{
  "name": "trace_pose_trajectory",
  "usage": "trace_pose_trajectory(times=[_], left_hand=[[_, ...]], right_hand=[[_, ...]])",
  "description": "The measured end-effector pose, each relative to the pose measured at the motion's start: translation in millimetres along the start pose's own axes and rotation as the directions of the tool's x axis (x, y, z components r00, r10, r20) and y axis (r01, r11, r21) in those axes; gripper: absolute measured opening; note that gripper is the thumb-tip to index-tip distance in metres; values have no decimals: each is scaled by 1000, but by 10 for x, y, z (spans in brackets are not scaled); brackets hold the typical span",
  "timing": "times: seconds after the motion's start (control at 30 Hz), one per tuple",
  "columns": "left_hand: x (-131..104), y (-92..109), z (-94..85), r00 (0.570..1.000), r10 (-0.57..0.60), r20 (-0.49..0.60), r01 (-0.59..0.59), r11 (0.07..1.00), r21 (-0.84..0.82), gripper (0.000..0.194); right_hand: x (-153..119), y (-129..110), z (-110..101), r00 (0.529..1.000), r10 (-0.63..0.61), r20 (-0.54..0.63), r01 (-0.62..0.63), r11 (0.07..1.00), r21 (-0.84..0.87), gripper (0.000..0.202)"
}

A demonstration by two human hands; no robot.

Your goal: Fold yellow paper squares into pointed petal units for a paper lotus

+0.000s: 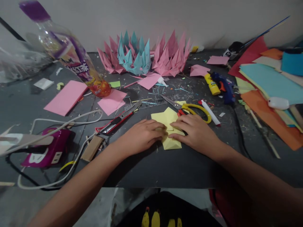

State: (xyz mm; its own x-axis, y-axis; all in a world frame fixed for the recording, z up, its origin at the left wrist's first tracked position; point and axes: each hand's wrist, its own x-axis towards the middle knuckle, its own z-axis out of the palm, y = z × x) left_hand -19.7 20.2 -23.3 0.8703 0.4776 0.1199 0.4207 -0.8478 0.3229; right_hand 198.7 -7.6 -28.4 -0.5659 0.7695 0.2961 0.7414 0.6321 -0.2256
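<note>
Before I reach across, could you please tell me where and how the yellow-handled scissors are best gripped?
Probably by the scissors' yellow handle loop, coming from the right: the loop lies on that side, while the metal blades point away toward the far left. The right hand is close in front of it, so approach carefully.

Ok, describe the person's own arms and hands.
The left hand and right hand are bare: no gloves, rings or wristbands can be made out. The left forearm and right forearm show no sleeves. The black garment below has yellow shapes.
</note>
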Motion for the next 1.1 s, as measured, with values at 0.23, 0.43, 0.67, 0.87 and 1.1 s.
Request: trace_pose_trajectory(times=[0.23,0.43,0.67,0.87,1.1], left_hand=[[36,71,68,988,-35,-151,64,980,188,11],[55,80,126,974,-69,-218,85,994,67,16],[21,-16,79,976,32,-214,-27,999,26,12],[-28,121,132,986,17,-168,25,970,241,21],[-24,248,124,993,-35,-108,62,965,256,23]], right_hand=[[12,-193,-50,989,71,127,-78,995,54,31],[23,-184,-48,973,96,211,-126,983,136,11],[10,-103,-99,995,-48,89,43,998,51,16],[-20,-50,-140,968,-206,144,217,974,-66,24],[-43,131,-117,958,-196,211,183,980,83,25]])
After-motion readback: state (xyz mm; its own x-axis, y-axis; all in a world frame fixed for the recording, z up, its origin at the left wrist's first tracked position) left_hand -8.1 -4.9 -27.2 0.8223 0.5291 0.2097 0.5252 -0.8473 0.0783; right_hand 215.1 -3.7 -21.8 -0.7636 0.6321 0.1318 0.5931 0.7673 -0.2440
